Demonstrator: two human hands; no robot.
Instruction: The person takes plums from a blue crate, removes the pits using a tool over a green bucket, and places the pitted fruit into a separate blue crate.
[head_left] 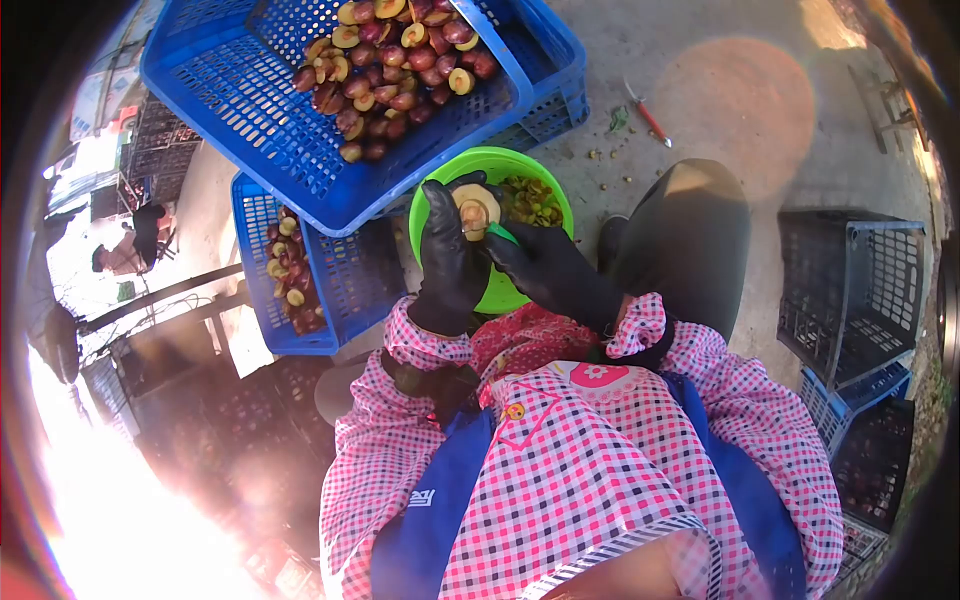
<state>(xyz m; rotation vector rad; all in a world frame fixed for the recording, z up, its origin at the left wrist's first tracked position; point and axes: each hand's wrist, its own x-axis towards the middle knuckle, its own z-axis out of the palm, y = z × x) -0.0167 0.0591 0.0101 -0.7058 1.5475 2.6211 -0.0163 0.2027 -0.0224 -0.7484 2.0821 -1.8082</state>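
My left hand [449,250], in a black glove, is closed around a plum half [476,210] with its pale cut face up and a brown pit area in the middle. My right hand [555,268], also gloved in black, grips a small green-handled knife [503,233], its end against the plum half; the blade is hard to make out. Both hands are over a lime-green bucket [567,200] that holds yellow-green scraps [530,203]. Beyond it, a tilted blue crate [250,120] carries a heap of red-skinned plum halves [400,75].
Another blue crate [335,290] with cut plums [290,270] stands at the left. A red-handled knife [650,118] lies on the concrete floor near small scraps. Black crates [850,290] are stacked at the right. A person [135,240] is in the far left background.
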